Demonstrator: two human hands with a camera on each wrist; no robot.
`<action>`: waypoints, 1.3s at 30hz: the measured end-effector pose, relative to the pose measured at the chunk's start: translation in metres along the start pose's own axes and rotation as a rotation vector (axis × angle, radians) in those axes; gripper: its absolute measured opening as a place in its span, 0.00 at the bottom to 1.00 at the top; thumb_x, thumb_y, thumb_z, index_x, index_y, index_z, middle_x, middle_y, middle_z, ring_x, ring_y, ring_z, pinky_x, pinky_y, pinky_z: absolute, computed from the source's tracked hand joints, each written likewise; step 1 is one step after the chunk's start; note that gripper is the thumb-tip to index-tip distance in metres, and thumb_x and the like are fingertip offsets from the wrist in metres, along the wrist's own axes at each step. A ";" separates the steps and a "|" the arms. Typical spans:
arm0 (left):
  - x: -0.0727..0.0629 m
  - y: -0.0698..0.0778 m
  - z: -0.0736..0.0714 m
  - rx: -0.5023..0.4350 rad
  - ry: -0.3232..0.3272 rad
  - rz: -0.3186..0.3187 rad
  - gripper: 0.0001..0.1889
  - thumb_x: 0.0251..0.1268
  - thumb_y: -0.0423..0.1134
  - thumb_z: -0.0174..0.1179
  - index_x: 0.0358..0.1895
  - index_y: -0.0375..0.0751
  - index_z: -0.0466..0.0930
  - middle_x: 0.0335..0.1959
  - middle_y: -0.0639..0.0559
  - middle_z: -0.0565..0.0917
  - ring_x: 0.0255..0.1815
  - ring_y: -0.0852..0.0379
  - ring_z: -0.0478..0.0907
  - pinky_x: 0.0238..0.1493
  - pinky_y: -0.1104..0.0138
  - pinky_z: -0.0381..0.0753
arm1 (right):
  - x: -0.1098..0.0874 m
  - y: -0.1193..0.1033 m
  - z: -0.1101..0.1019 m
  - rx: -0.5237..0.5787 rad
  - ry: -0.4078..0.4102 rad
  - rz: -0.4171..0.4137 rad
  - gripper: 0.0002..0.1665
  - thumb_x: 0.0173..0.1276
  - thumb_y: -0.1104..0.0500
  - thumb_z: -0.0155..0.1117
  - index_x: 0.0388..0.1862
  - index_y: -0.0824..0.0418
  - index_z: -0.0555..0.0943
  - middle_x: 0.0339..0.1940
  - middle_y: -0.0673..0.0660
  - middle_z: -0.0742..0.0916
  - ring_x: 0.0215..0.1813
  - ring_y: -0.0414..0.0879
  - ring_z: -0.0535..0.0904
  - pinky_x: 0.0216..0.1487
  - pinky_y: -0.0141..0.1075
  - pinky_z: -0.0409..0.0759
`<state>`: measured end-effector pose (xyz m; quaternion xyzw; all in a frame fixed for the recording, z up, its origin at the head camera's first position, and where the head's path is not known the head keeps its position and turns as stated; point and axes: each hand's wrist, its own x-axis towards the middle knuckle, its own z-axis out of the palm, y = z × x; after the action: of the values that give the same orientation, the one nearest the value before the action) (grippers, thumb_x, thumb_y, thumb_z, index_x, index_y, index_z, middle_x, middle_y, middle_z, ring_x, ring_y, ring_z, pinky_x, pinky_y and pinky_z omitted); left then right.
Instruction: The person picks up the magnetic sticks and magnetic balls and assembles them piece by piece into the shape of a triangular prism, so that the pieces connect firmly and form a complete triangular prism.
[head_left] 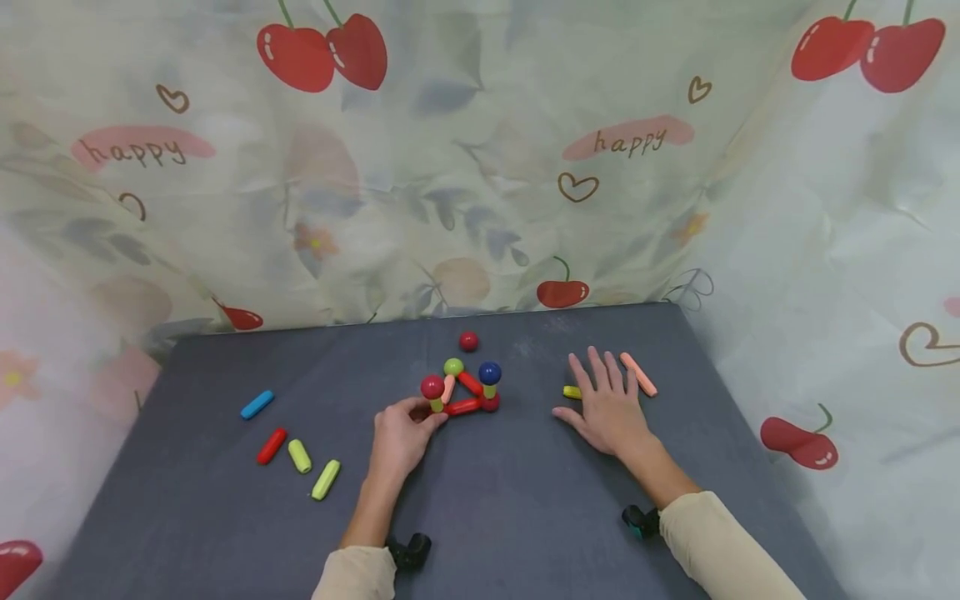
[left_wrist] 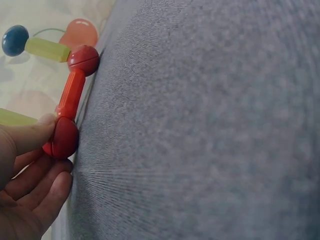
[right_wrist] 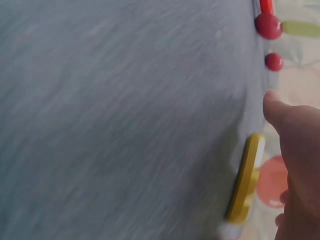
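My left hand (head_left: 401,437) pinches a red ball (left_wrist: 66,137) at the near left corner of a toy ball-and-stick frame, thumb on one side and fingers on the other. A red stick (head_left: 462,407) joins it to another red ball (head_left: 490,403). Above these corners, short yellow-green sticks carry a red ball (head_left: 432,386) and a blue ball (head_left: 490,372). A light green ball (head_left: 453,367) marks the frame's back. My right hand (head_left: 615,412), fingers spread and palm down, is over a yellow stick (right_wrist: 245,180), partly covering it in the head view; it grips nothing.
A loose red ball (head_left: 468,341) lies behind the frame. A salmon stick (head_left: 639,374) is beside the right fingers. Left on the dark table (head_left: 510,517) lie a blue stick (head_left: 257,405), a red stick (head_left: 272,446) and two yellow-green sticks (head_left: 326,480). Patterned cloth walls surround the table's back and sides.
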<state>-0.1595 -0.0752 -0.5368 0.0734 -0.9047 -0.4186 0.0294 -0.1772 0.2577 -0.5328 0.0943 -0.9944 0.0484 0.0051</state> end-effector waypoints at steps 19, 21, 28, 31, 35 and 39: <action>-0.001 0.005 0.001 0.029 -0.006 -0.022 0.17 0.58 0.46 0.76 0.49 0.46 0.89 0.41 0.50 0.91 0.40 0.55 0.86 0.47 0.56 0.87 | 0.002 -0.003 -0.005 0.044 0.169 -0.085 0.15 0.72 0.52 0.68 0.53 0.57 0.83 0.46 0.58 0.85 0.46 0.55 0.78 0.43 0.50 0.71; -0.002 0.006 0.001 0.027 -0.002 -0.023 0.17 0.58 0.46 0.76 0.50 0.45 0.89 0.41 0.49 0.91 0.41 0.55 0.86 0.47 0.56 0.87 | 0.008 -0.012 -0.016 0.111 0.183 -0.098 0.16 0.72 0.52 0.68 0.54 0.57 0.83 0.46 0.57 0.85 0.46 0.54 0.80 0.43 0.49 0.71; -0.001 0.005 0.001 0.021 0.007 -0.010 0.17 0.59 0.46 0.75 0.50 0.47 0.89 0.41 0.50 0.91 0.41 0.55 0.86 0.47 0.56 0.87 | 0.032 -0.057 -0.068 0.518 0.219 -0.164 0.17 0.74 0.53 0.66 0.58 0.58 0.82 0.45 0.55 0.84 0.45 0.48 0.81 0.48 0.43 0.79; -0.002 0.004 0.001 0.019 0.014 -0.013 0.17 0.58 0.47 0.76 0.49 0.47 0.89 0.41 0.50 0.91 0.40 0.55 0.86 0.47 0.56 0.87 | 0.040 -0.081 -0.084 0.700 0.235 -0.204 0.18 0.74 0.55 0.65 0.59 0.60 0.80 0.48 0.57 0.84 0.47 0.49 0.83 0.49 0.43 0.85; -0.002 0.004 0.001 0.016 0.016 -0.014 0.17 0.59 0.46 0.76 0.49 0.47 0.89 0.41 0.50 0.91 0.40 0.55 0.86 0.46 0.56 0.87 | 0.050 -0.109 -0.090 0.863 0.221 -0.235 0.19 0.75 0.55 0.65 0.61 0.60 0.78 0.50 0.57 0.85 0.49 0.48 0.84 0.53 0.44 0.85; -0.002 0.004 0.001 0.012 0.016 -0.015 0.17 0.59 0.46 0.75 0.49 0.46 0.89 0.41 0.49 0.91 0.39 0.56 0.86 0.46 0.56 0.87 | 0.062 -0.127 -0.081 0.961 0.152 -0.232 0.20 0.75 0.53 0.65 0.61 0.57 0.78 0.48 0.55 0.87 0.47 0.46 0.84 0.53 0.42 0.85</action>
<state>-0.1582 -0.0717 -0.5345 0.0836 -0.9064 -0.4128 0.0331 -0.2145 0.1299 -0.4394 0.1920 -0.8395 0.5068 0.0391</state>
